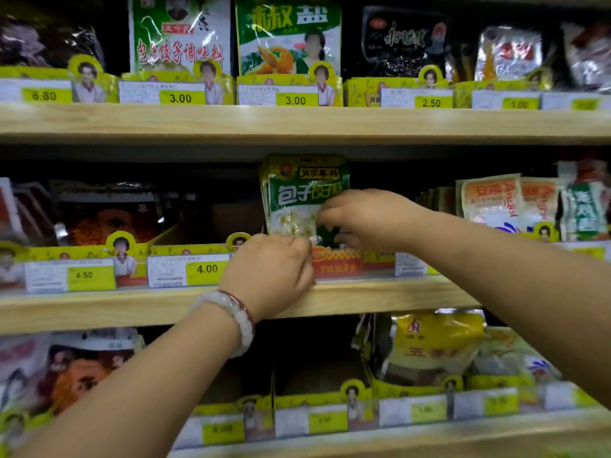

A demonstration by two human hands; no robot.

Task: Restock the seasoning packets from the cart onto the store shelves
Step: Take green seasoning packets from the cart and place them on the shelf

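Green-and-white seasoning packets (299, 196), a small stack, stand upright on the middle shelf (380, 297), in the slot behind a red-and-yellow display box (334, 261). Stack leans slightly left; several packet edges show at its left side. Right hand (367, 214) is on the front packet's lower right, fingers curled and pinching the packet face. Left hand (271, 271) is at the stack's bottom edge, fingers curled in at the box front; it seems to grip the packets' lower corner, exact contact hidden behind the knuckles. Left wrist carries a pale bead bracelet (236, 317) with a thin red band beside it. Just left of the stack, an open slot with a 4.00 price tag (206, 269). Further left, dark packets with orange contents (109, 214) above a 4.50 tag. Right of the stack, orange-and-white packets (492, 200). Upper shelf (297, 122) holds green packets over 3.00 tags. Lower shelf (396, 434) has yellow packets (436, 338), blurred.
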